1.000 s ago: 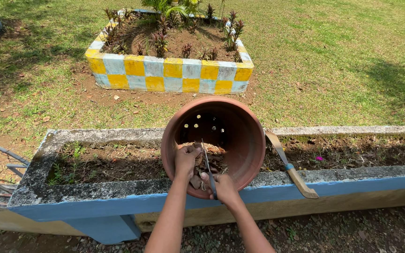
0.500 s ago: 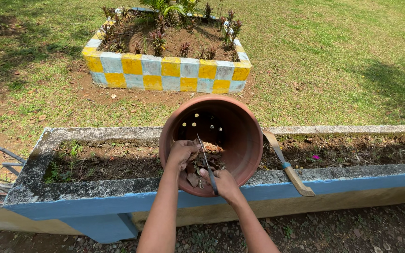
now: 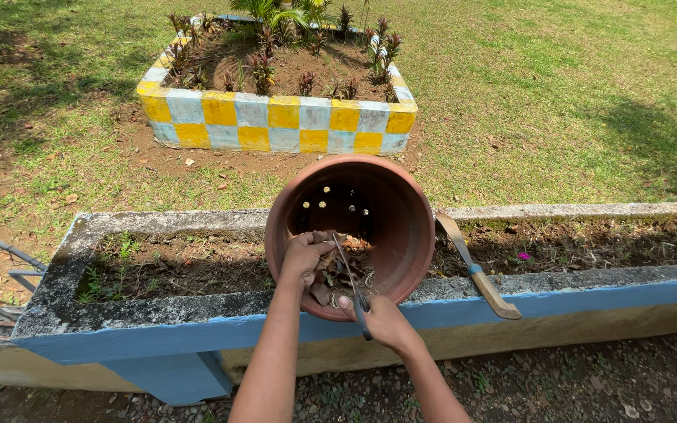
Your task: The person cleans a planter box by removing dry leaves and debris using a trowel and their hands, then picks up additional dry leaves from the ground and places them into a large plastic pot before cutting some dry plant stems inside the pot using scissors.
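- A sunlit lawn (image 3: 558,94) is stretching across the background, worn to bare earth in patches, with gravelly soil lying along the near edge of the scene.
- A long concrete trough planter (image 3: 158,309) is running from side to side in front of the person, its outer wall painted blue, its rim rough and grey, and dark soil with dry litter and a few green weeds sitting inside it.
- A round terracotta pot (image 3: 401,235) is lying tipped on its side on the trough's front rim, its mouth facing the camera and a ring of small drainage holes showing in its base.
- Dry brown leaves (image 3: 327,274) and crumbs of soil are gathering in the pot's lower wall.
- The left hand (image 3: 301,257) is reaching into the pot's mouth, its fingers curling closed over the dry leaves.
- The right hand (image 3: 381,319) is resting at the pot's lower lip, closing around the handle of a thin metal tool (image 3: 351,283) whose shaft is angling up into the pot.
- A flat-bladed knife with a wooden handle (image 3: 476,268) is leaning across the trough just right of the pot, a blue band circling it where blade meets handle.
- Beyond the pot, a square bed of yellow and pale blue blocks (image 3: 276,125) is holding dark soil and small reddish and green plants.
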